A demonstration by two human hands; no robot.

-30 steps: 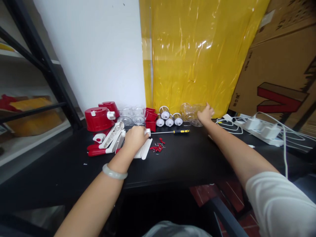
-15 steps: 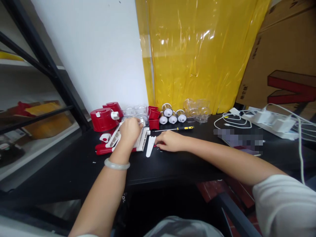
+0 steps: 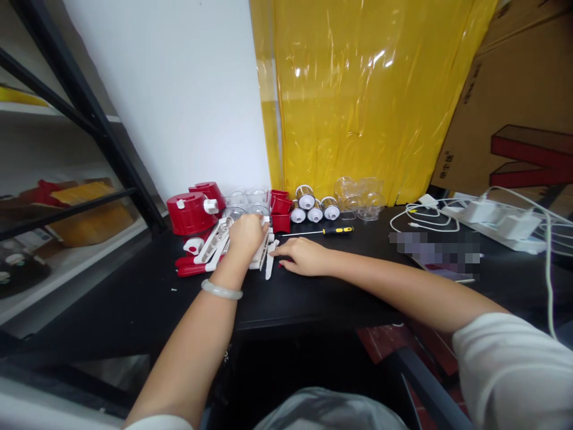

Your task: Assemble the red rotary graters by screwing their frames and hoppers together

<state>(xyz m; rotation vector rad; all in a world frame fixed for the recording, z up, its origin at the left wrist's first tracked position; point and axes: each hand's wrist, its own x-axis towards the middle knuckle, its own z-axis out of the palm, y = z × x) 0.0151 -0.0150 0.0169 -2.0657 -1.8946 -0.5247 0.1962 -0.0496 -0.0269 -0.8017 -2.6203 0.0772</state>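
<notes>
My left hand [image 3: 247, 236] is curled closed over a white plastic part [image 3: 258, 261] in the pile; its fingertips are mostly hidden. White frames with long arms [image 3: 213, 243] lie beside it, above red handles [image 3: 191, 266]. My right hand [image 3: 305, 257] rests low over the table, thumb and index finger apart. Its index fingertip touches a slim white plastic strip [image 3: 270, 264], which looks tilted. A bit of red shows beneath this hand, too small to name. Behind it lies a screwdriver [image 3: 333, 230] with a yellow and black handle.
Red housings [image 3: 191, 214], red cups [image 3: 281, 215], clear plastic cups [image 3: 239, 200], metal cylinders with white ends [image 3: 305, 197] and clear parts [image 3: 360, 200] line the back. At right are a power strip [image 3: 519, 242], white cables [image 3: 432, 222] and a blurred flat object [image 3: 441, 263].
My right index finger has reached the white strip, which has turned from lying flat to tilted. My left hand stays over the white parts. The view has shifted slightly.
</notes>
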